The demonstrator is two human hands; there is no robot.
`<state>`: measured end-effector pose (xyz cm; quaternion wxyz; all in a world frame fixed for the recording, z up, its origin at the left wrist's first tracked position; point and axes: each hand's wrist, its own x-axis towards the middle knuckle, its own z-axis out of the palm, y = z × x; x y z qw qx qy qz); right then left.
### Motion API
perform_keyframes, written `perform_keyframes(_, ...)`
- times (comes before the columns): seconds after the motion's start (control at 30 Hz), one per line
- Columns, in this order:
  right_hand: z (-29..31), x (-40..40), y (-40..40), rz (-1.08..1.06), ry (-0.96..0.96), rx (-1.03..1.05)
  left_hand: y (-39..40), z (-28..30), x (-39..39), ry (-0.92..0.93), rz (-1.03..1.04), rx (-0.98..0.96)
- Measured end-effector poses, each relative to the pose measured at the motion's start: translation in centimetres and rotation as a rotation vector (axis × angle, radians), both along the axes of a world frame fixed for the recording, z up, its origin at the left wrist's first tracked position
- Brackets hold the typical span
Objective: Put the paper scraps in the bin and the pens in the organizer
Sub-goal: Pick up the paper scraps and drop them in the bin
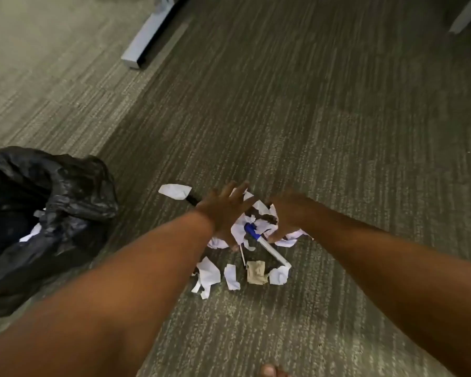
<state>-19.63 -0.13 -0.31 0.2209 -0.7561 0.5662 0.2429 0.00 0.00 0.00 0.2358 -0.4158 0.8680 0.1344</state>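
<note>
Grey striped carpet [310,118], desk leg [147,36]

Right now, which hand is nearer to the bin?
Left. The left hand is over the scraps, on the side toward the bin; the right hand is farther away.

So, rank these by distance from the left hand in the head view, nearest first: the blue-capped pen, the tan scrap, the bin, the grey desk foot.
From the left hand:
1. Blue-capped pen, just right of it in the pile.
2. Tan scrap, below, toward the person.
3. Bin, off to the left.
4. Grey desk foot, far up the carpet.
</note>
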Motion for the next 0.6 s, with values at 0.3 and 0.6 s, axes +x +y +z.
perform_keyframes(0.3,1.0,-4.6,1.7,-0.193,0.257,0.299,0.9,-1.8,-2.5,-0.107,-0.114,-0.067)
perform_keyframes(0.6,-2.1,-3.0,4.0,-0.341,-0.195,0.094,1.7,-0.8,-3.3,-0.008,-0.091,-0.128)
